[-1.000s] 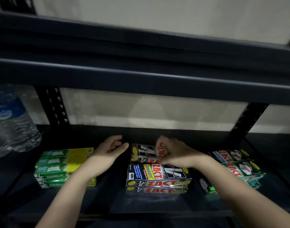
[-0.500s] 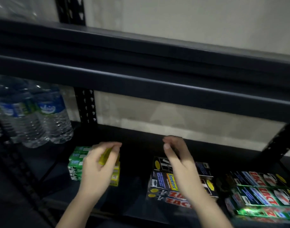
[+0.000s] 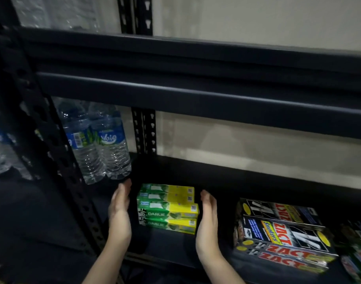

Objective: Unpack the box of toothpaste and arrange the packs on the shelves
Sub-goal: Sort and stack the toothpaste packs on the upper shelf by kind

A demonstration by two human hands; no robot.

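Green-and-yellow cardboard toothpaste packs [image 3: 167,208] lie stacked flat on the dark metal shelf [image 3: 226,181], long sides facing out, "DARLIE" legible on the front faces. Stack sits left of centre on the shelf, near its front edge.

Left hand [image 3: 120,210] stands edge-on just beside the stack's left end, palm turned inward, fingers straight and together; whether it touches the packs cannot be told. Right hand [image 3: 208,218] mirrors it at the stack's right end, palm inward, fingers straight, close to or touching the yellow ends. Neither hand's grip closes on anything; both are flat and spread, flanking the stack.

Right of the hands, apart from the green stack: black, red and yellow cardboard toothpaste packs marked "ZACT" [image 3: 282,236], piled in layers. Further green-and-red packs [image 3: 357,249] at the far right edge, blurred.

Behind and left of the green stack: two clear plastic water bottles with blue labels [image 3: 97,144], upright, side by side. Black perforated upright post [image 3: 52,160] crosses the left foreground. Upper shelf beam [image 3: 196,93] spans overhead.
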